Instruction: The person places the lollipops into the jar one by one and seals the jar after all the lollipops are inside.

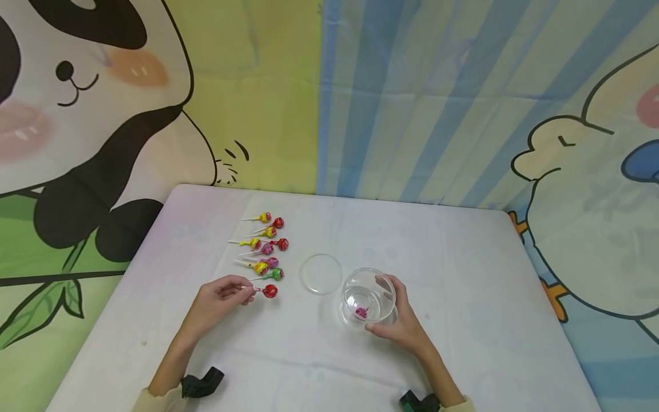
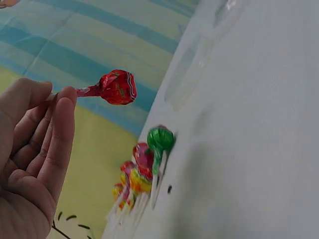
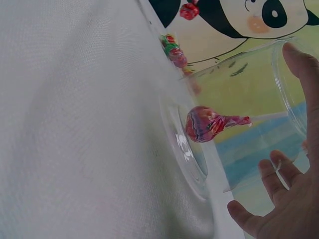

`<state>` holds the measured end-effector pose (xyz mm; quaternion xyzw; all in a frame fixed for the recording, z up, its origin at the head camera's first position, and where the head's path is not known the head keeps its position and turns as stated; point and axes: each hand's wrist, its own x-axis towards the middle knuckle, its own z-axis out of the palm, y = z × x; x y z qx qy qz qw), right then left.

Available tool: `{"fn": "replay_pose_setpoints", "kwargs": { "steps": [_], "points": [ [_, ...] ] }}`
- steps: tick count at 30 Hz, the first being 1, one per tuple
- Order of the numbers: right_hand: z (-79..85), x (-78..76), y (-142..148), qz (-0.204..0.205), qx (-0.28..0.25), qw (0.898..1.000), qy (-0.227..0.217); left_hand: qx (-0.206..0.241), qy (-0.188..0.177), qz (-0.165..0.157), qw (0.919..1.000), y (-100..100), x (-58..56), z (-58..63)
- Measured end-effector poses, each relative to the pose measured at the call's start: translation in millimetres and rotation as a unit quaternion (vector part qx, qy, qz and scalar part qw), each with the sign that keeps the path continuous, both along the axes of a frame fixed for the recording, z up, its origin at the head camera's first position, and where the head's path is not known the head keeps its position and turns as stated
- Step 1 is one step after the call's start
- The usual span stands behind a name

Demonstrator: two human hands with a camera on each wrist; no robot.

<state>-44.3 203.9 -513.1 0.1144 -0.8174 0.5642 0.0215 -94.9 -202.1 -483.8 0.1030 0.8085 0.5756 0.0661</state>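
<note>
My left hand pinches the stick of a red-wrapped lollipop between thumb and fingers, its round head pointing right, above the white table. My right hand grips a clear, open-topped jar, with the thumb at its rim and the other fingers around its side. Inside the jar a pink-purple lollipop lies with its head near the bottom and its white stick towards the mouth. Left of the jar lies a clear round lid.
Several lollipops in yellow, red, purple and green wrappers lie in a loose column beyond my left hand, sticks to the left; the green lollipop is nearest. The white-covered table meets a printed cloth backdrop at its far edge.
</note>
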Motion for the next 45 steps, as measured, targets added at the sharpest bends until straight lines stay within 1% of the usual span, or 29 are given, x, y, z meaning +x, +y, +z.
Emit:
{"fn": "replay_pose_setpoints", "kwargs": {
  "steps": [4, 7, 10, 14, 17, 20, 24, 27, 30, 34, 37, 41, 45],
  "points": [
    [1.3, -0.4, 0.5, -0.002, 0.005, 1.0, 0.002, 0.07, 0.01, -0.03, 0.9971, 16.7, 3.7, 14.8],
    [1.7, -0.7, 0.9, -0.002, 0.005, 1.0, 0.003, 0.119, 0.012, -0.058, 0.9911, 28.2, 7.1, 23.5],
    [1.7, -0.8, 1.1, 0.0, 0.002, 1.0, 0.0, 0.151, 0.014, -0.084, 0.9848, 38.1, 9.5, 29.9],
    [0.9, -0.7, 1.2, 0.001, 0.001, 1.0, -0.002, 0.163, 0.009, -0.102, 0.9813, 51.6, 8.5, 36.1],
    [-0.3, -0.8, 1.3, 0.001, -0.001, 1.0, -0.005, 0.166, 0.002, -0.113, 0.9796, 62.7, 4.7, 39.1],
    [-1.3, -1.1, 1.2, 0.0, -0.002, 1.0, -0.01, 0.176, 0.001, -0.13, 0.9758, 73.6, 0.6, 39.6],
    [-1.2, -1.7, 0.8, -0.005, 0.012, 1.0, -0.009, 0.176, 0.0, -0.145, 0.9737, 86.7, -3.8, 37.9],
    [-1.0, -2.5, 0.3, -0.008, 0.022, 1.0, -0.005, 0.16, -0.01, -0.156, 0.9747, 95.1, -7.4, 36.4],
    [-1.4, -2.8, -0.1, -0.006, 0.02, 1.0, -0.003, 0.137, -0.03, -0.166, 0.9761, 104.2, -11.3, 35.2],
    [-1.2, -1.7, -0.8, -0.006, 0.017, 1.0, -0.007, 0.095, -0.053, -0.185, 0.9768, 121.8, -16.3, 37.1],
    [-0.5, -1.2, -1.6, -0.005, 0.014, 1.0, -0.009, 0.043, -0.042, -0.206, 0.9767, 139.2, -19.9, 41.6],
    [-0.5, -0.9, -1.5, -0.001, 0.006, 1.0, -0.011, -0.03, -0.013, -0.231, 0.9723, 160.9, -23.5, 47.9],
    [-1.9, -1.3, -0.4, 0.0, 0.012, 1.0, -0.013, -0.065, -0.008, -0.239, 0.9688, 174.6, -24.8, 51.2]
  ]
}}
